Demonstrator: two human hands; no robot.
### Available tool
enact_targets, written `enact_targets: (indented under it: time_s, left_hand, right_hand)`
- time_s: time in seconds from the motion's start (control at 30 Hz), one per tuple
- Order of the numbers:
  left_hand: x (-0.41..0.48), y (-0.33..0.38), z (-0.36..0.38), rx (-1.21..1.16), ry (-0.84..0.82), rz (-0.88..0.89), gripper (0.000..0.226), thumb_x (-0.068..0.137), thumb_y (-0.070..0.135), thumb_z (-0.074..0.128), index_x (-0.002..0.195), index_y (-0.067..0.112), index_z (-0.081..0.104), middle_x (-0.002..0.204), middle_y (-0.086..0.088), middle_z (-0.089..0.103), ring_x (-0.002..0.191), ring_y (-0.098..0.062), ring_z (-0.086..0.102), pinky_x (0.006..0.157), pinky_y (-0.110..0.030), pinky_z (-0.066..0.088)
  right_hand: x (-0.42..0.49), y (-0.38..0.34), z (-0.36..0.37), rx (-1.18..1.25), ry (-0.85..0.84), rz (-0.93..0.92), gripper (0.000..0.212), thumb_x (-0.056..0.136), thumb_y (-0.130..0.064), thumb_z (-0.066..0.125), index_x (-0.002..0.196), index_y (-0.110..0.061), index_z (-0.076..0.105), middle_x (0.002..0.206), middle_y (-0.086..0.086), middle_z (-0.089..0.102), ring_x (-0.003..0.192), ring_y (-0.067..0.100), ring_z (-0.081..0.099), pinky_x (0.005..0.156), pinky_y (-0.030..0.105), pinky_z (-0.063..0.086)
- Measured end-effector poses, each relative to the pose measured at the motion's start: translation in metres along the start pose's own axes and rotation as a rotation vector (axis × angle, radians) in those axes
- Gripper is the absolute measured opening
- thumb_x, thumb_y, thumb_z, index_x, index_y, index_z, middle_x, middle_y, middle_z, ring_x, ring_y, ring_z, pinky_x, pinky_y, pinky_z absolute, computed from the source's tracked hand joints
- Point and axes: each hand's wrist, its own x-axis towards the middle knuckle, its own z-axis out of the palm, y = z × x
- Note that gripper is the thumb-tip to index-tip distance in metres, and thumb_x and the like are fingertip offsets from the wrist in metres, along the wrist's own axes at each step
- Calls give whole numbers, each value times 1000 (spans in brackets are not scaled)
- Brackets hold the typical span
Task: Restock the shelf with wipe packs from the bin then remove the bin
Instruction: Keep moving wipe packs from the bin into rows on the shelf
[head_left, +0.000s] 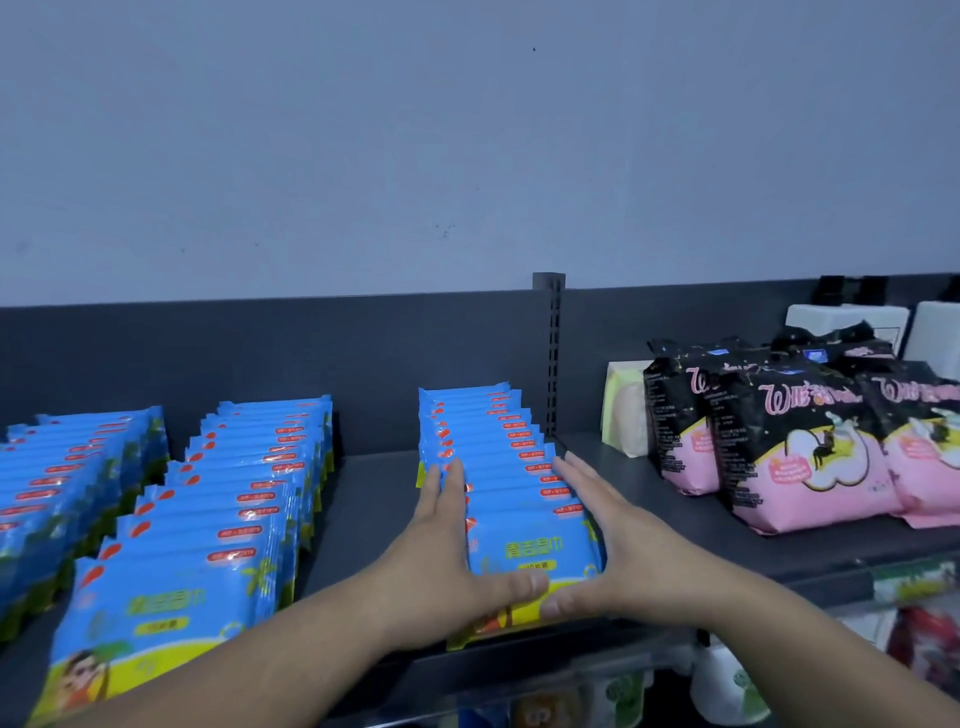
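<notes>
Just left of the shelf upright (551, 353), your left grip (441, 540) and right grip (613, 535), fingers straight, press the sides of a wipe pack row (498, 447), squaring it. Next, likely release and find the bin, unseen here.

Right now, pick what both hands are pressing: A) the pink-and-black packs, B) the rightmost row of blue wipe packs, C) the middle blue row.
B: the left hand and right hand flank the rightmost row of blue wipe packs, fingers straight along its sides.
</notes>
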Motion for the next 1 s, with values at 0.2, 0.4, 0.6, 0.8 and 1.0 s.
enact_targets:
  time_s: [0.2,0.4,0.6,0.8,1.0]
  left_hand:
    - [-7,-1,-16,-122,18,-30,90,70,59,73,133,59,9,140,33,29,118,29,32,94,0,34]
    - [19,-4,-28,-71,237,-233,91,88,61,43,153,21,-7,161,7,-1,147,-8,5,117,-26,12]
    - [79,-14,-48,-680,357,-492,74,95,62,31,151,15,19,155,-3,26,143,-21,26,118,-42,21]
    - [103,-13,-36,-620,217,-556,68,86,73,33,108,18,65,110,-6,70,105,-23,65,102,-43,46]
    - [105,-9,-31,-441,144,-483,85,85,75,29,153,30,5,97,15,53,84,-5,61,82,-27,49]
  right_hand:
    - [5,18,-9,104,11,18,102,62,-64,76,137,-62,6,145,-39,24,132,-18,28,114,22,29]
    - [35,29,-17,183,99,6,97,62,-81,45,148,-47,13,152,-28,21,137,-13,21,117,25,25]
    - [88,30,-38,266,0,42,62,88,-65,37,145,-53,16,139,-32,40,122,-11,46,104,20,36]
    - [127,36,-38,160,-138,53,72,92,-61,40,151,-41,4,148,-32,9,126,-5,35,105,18,29]
    - [135,43,-31,121,-194,40,79,92,-56,48,150,-43,-3,157,-26,-6,122,-8,35,98,13,31]
